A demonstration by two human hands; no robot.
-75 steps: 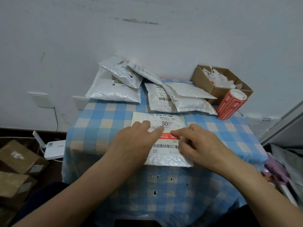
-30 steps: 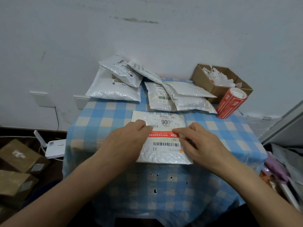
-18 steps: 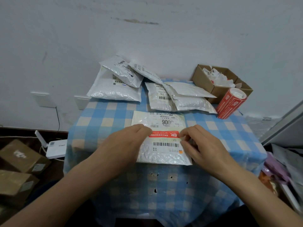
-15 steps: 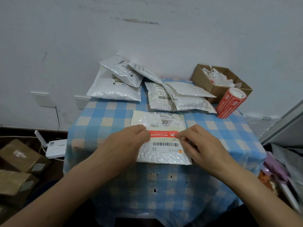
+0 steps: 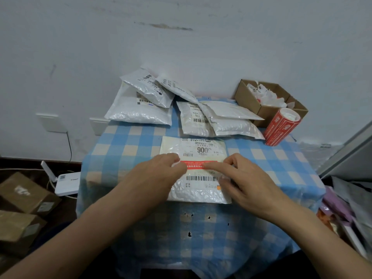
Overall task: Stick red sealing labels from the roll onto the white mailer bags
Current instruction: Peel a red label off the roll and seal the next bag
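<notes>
Label (image 5: 198,165) axis runs left-right across front-edge mailer (image 5: 193,190); left hand (image 5: 155,178) and right hand (image 5: 247,184) press its ends, apparently flat-fingered. Roll (image 5: 281,127): table (image 5: 124,150) rear-right corner.

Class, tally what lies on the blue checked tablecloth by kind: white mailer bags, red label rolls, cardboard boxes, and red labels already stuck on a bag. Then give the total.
White mailer bags: 7
Red label roll: 1
Cardboard box: 1
Stuck red label: 1
Total: 10
</notes>
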